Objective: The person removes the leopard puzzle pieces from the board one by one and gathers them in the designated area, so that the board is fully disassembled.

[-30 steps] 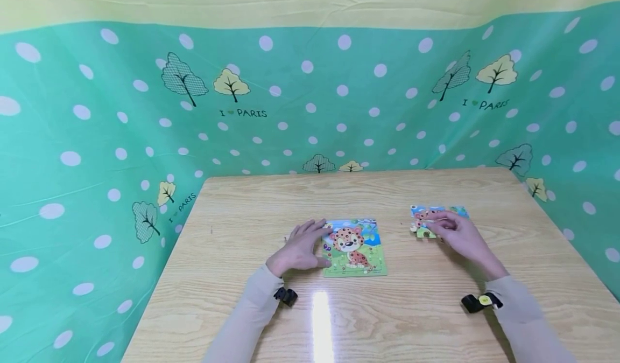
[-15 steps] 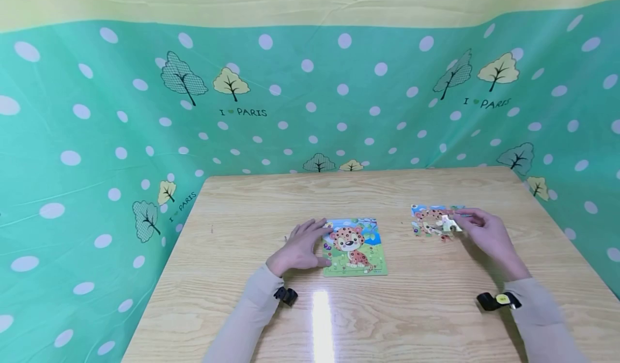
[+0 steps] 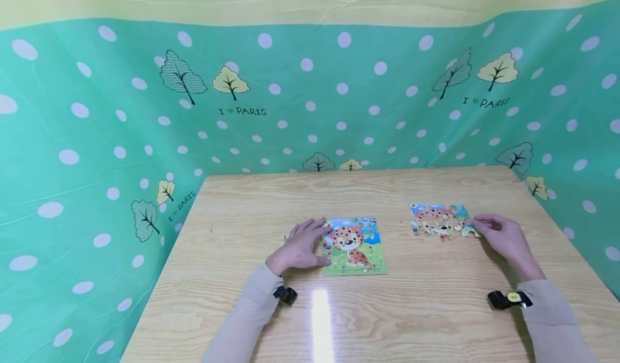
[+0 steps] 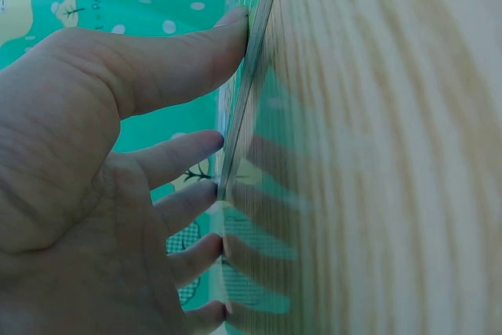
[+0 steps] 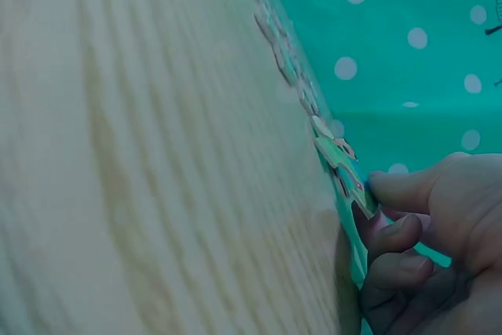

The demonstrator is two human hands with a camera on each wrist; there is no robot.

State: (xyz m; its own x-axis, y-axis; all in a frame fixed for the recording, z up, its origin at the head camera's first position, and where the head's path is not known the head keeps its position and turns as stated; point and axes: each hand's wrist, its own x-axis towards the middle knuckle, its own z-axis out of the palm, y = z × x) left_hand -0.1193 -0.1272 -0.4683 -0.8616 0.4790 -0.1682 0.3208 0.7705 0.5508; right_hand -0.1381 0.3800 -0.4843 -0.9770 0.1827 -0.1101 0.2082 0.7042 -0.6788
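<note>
A square picture board (image 3: 358, 250) with a spotted leopard cub lies flat near the middle of the table. My left hand (image 3: 300, 247) is spread at its left side. In the left wrist view the thumb lies on the board's edge, while other fingertips touch the edge and tabletop. To the right, a partly joined jigsaw puzzle (image 3: 431, 215) shows a similar cub. At its lower right, my right hand (image 3: 506, 236) pinches a green puzzle piece (image 5: 353, 182) between thumb and finger. This piece lies low at the puzzle's edge; whether it interlocks, I cannot tell.
The wooden table (image 3: 252, 201) reaches back to a green polka-dot cloth (image 3: 290, 99) hung behind and at both sides. A bright light reflection lies on the tabletop in front of the board.
My right hand lifted a puzzle piece off the puzzle's lower part, carried it right and lowered it at the puzzle's right side. The left hand and the board stayed put.
</note>
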